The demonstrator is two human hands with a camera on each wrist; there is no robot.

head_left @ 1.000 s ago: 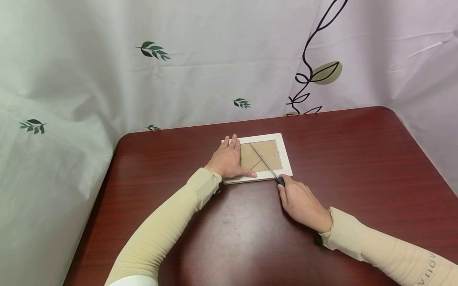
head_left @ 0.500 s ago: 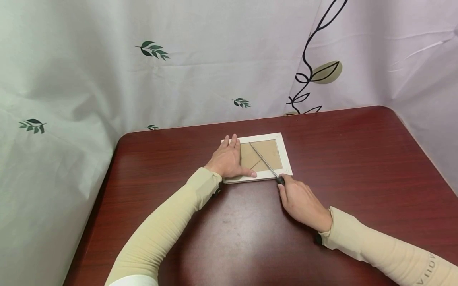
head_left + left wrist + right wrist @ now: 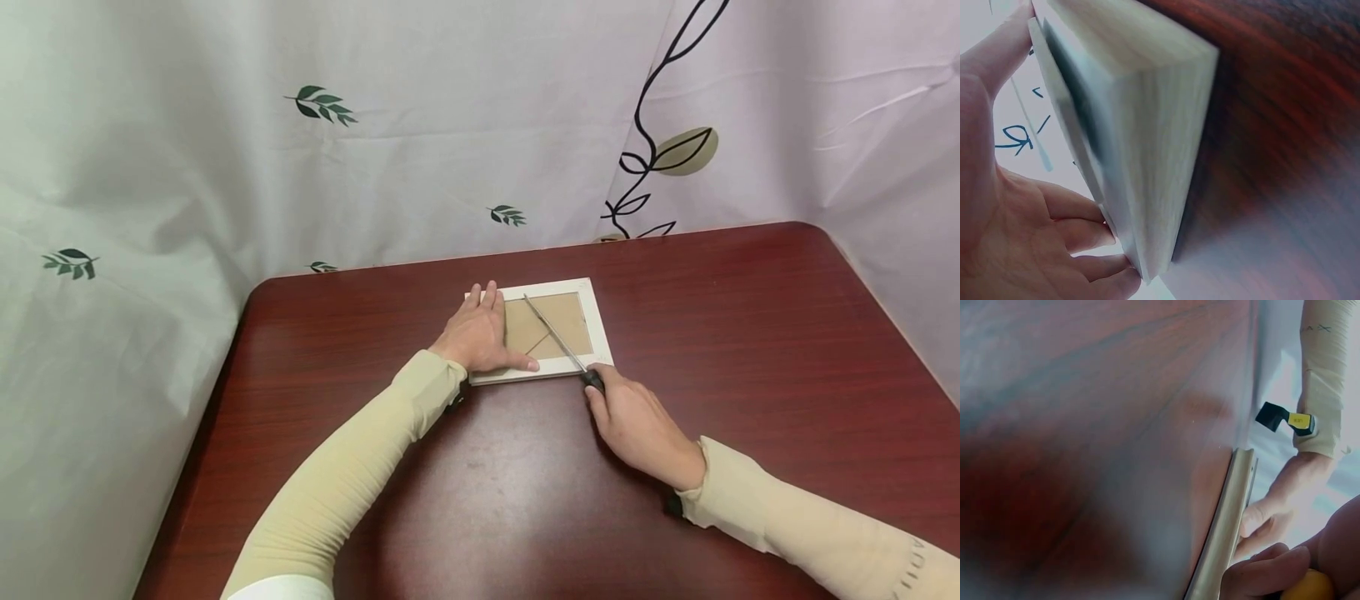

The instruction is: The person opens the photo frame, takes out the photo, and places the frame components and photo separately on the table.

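My left hand (image 3: 480, 336) lies spread across the left end of the white frame (image 3: 597, 325), fingers towards the far edge and thumb along the near side, pressing rather than clasping. The frame lies flat towards the far side of the table (image 3: 750, 375), its brown backing (image 3: 566, 312) facing up. My right hand (image 3: 637, 425), at the near right corner, grips the black handle of the screwdriver (image 3: 555, 333), whose shaft slants over the backing to the far left; its tip sits about the far inner edge, though I can't tell whether it is tucked under anything. I judge the step in hand to be working that edge with the tip while the left hand steadies the frame. The next move, I think, calls for firm left-hand pressure and a small, controlled push or lever of the tip, since a slip could run towards my left fingers.
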